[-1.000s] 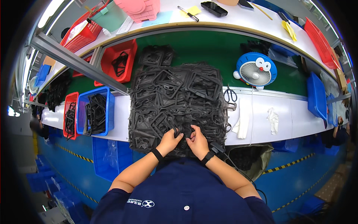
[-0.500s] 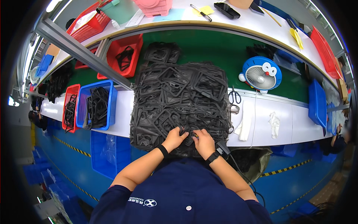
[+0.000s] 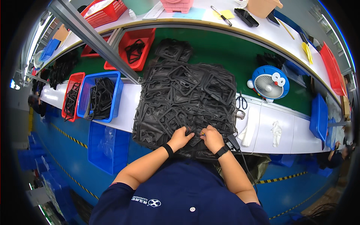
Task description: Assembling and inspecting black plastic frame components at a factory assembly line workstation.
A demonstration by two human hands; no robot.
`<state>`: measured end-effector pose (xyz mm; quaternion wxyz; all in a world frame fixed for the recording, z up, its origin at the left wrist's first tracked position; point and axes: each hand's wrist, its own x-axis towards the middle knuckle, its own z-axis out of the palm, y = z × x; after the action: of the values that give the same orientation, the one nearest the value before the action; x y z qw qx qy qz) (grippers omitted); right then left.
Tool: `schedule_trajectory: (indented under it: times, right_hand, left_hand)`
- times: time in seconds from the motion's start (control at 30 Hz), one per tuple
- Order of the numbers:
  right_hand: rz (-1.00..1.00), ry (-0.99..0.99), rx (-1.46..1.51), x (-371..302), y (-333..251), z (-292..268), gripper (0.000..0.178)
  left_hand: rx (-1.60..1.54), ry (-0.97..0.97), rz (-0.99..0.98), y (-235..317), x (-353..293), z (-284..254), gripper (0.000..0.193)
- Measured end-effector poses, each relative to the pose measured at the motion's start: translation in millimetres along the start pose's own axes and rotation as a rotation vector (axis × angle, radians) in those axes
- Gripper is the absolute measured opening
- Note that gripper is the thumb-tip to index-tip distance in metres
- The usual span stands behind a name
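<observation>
A large heap of black rubber frames (image 3: 187, 97) is lying on the white workbench (image 3: 285, 131), spreading back onto the green mat (image 3: 225, 48). At the heap's near edge, the left hand (image 3: 180, 138) and right hand (image 3: 212, 138) are working close together, fingers curled and pinching one frame between them; a small coloured tool tip is showing at the right fingers, too small to identify. Both wrists are wearing dark bands. Left of the heap, a blue basket (image 3: 114, 97) and a red basket (image 3: 73, 84) are holding more black pieces. To the right, scissors (image 3: 240, 102) are lying just beside the heap, with a blue round desk fan (image 3: 270, 83) standing further off.
</observation>
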<state>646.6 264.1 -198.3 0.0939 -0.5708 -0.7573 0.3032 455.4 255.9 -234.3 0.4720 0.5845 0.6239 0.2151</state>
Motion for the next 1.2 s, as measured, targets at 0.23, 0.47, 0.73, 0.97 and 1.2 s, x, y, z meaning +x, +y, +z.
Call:
schedule_trajectory:
  times: [0.23,0.47,0.73,0.97,1.2]
  right_hand:
    - [-0.008,0.055,0.237,-2,16,-1,0.012]
    - [0.27,0.056,0.752,-73,82,-35,0.009]
    - [0.888,0.128,-0.388,-277,222,20,0.039]
    - [0.681,0.597,-0.171,-202,158,-3,0.071]
    - [0.105,0.524,0.047,-51,44,-14,0.067]
  left_hand:
    - [0.018,-0.003,0.012,1,0,0,0.036]
    - [-0.011,-0.016,-0.022,7,-8,-2,0.035]
    - [0.026,-0.1,0.117,63,-15,8,0.035]
    - [0.601,-0.073,0.272,42,-14,33,0.042]
    - [0.489,-0.026,0.222,60,-13,2,0.028]
